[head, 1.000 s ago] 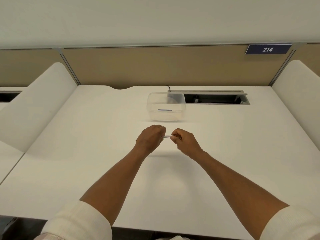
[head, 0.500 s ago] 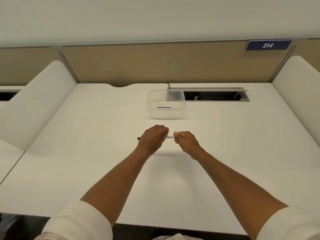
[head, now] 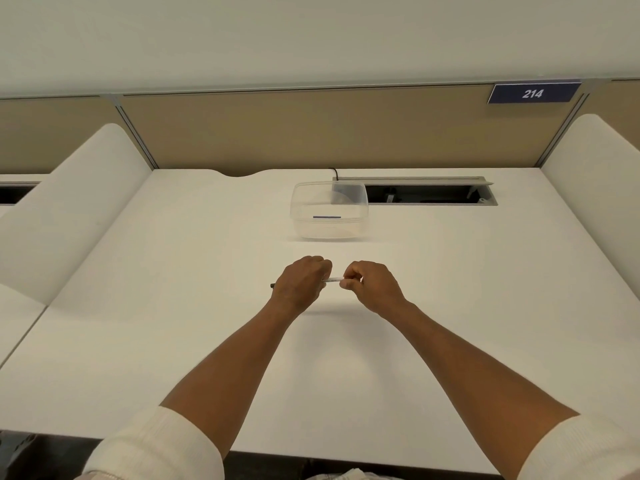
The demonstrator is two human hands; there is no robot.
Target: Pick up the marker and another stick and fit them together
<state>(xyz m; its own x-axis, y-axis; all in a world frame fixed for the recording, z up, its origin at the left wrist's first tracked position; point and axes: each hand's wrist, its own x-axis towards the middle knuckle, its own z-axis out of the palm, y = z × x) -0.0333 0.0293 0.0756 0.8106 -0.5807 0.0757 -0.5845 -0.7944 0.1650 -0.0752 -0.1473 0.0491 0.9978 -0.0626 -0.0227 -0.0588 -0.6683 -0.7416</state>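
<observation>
A thin clear pen (head: 333, 279) lies level between my two hands above the white desk (head: 173, 306). My left hand (head: 300, 284) grips its barrel, fingers curled round it, and the pen's dark tip pokes out to the left of that hand. My right hand (head: 370, 285) pinches the pen's right end between thumb and fingers. Most of the pen is hidden inside the hands. Beyond them stands a clear plastic container (head: 329, 210) with a small dark strip on its near wall.
An open cable tray (head: 429, 195) is sunk into the desk at the back right, with a black cable beside the container. White side dividers (head: 69, 202) flank the desk. A tan back panel carries a blue sign reading 214 (head: 533, 93).
Both hands have stayed on the pen and shifted only slightly; the gap between them has changed a little. The view has tilted a bit.
</observation>
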